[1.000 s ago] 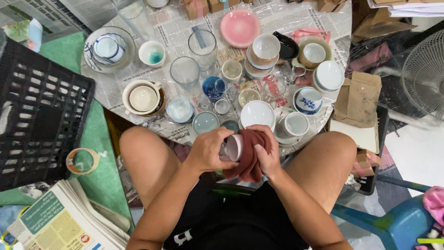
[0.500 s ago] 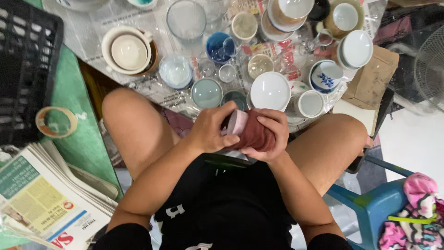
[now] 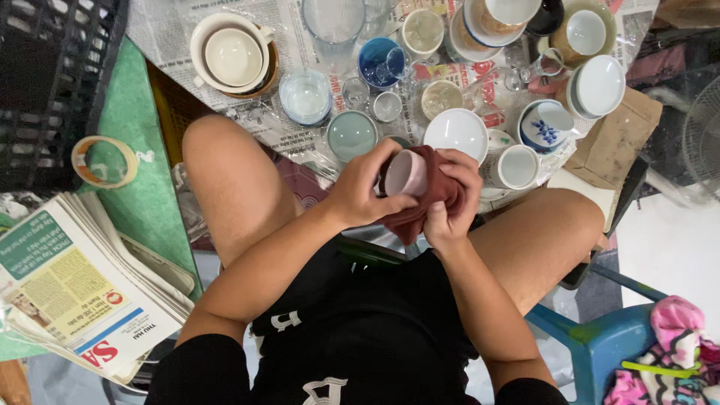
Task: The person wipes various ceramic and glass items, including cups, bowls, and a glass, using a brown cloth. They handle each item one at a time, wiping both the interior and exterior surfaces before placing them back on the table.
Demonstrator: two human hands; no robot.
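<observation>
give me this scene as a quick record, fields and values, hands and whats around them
left hand: grips a small pink cup, thumb on its rim
right hand: presses a dark red cloth around the cup's outside
posture: seated, hands between bare knees
in front: newspaper-covered surface crowded with cups and bowls
nearest dishes: white bowl, grey-green bowl, white mug
person's left: newspaper stack, tape roll, black crate
person's right: blue plastic chair
</observation>
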